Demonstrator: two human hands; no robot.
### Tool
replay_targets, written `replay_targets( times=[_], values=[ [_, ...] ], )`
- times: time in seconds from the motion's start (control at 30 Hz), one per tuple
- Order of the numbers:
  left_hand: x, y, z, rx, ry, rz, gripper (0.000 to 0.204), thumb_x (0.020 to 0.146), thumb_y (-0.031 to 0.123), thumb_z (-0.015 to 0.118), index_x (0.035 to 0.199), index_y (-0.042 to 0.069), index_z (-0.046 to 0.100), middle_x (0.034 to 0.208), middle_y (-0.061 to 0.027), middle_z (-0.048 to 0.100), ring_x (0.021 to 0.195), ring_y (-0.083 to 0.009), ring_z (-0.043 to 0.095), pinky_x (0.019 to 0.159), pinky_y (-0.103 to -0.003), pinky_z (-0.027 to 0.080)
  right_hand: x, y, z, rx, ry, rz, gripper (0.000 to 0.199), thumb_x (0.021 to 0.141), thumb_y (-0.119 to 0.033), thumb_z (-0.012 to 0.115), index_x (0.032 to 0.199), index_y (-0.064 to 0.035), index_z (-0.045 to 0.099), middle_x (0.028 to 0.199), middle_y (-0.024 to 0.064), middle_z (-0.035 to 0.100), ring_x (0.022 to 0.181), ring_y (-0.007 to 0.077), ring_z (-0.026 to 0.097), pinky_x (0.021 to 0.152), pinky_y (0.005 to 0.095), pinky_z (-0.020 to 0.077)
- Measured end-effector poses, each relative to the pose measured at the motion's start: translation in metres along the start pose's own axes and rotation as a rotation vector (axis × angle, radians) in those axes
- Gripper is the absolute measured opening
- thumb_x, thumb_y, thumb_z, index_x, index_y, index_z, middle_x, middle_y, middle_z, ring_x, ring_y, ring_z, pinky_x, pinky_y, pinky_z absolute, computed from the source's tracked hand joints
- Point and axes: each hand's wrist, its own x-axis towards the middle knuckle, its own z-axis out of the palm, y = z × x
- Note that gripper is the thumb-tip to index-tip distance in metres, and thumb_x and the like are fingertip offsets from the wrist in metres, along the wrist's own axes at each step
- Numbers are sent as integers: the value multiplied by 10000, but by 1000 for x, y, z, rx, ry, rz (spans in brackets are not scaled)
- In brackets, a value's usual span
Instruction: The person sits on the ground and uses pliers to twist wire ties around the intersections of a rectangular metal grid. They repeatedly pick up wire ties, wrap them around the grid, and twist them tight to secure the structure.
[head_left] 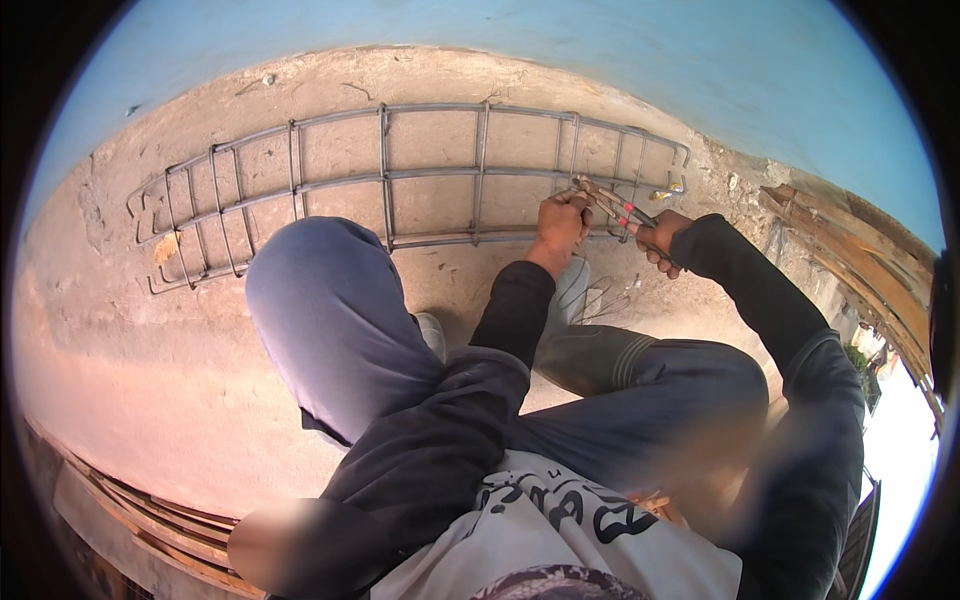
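A long cage of steel reinforcing bars (435,175) lies on the ground ahead of me, its crossbars bent round the long bars. My right hand (662,242) is wrapped round the handles of long pincers (622,210) with red bands. The jaws of the pincers meet the cage near a crossbar towards its right end. Close to those jaws, my left hand (562,225) has its fingers pinched together at the bars. What they hold, if anything, is too small to make out.
Thin loose wires (612,302) lie beside my shoe at the cage's near side. A blue wall (480,25) rises beyond the cage. Wooden planks (860,255) are stacked at the right, and more planks (150,515) lie at the lower left. My bent knees flank the work.
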Motion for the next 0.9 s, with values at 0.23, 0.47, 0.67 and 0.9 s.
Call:
replay_targets(
  times=[0.23,0.47,0.67,0.9],
  values=[
    [3,14,-3,111,-5,17,201,950,188,591,873,23,674,628,-39,582,435,-112,442,402,-284,290,60,59,12,625,-577,-230,427,984,-308,588,1326,-60,531,941,133,659,834,283,668,755,425,564],
    [-15,31,4,33,-180,53,248,993,233,599,930,7,681,706,-58,660,513,-104,551,452,-259,410,55,111,-29,643,-270,-421,636,975,-244,601,1530,-128,314,1230,207,628,1087,332,655,955,435,531],
    [-30,28,48,166,-269,81,252,992,255,598,1019,15,670,898,-118,714,632,-126,599,571,-272,468,124,220,-31,-217,969,3,558,990,-307,566,1485,-119,393,1195,174,648,1093,281,654,891,393,531],
    [-32,5,54,176,-204,223,302,998,269,584,1062,-18,657,940,-118,718,656,-137,625,630,-290,515,41,84,36,750,43,-741,454,991,-371,568,1264,-8,568,776,42,567,701,135,555,688,293,499]
  ],
)
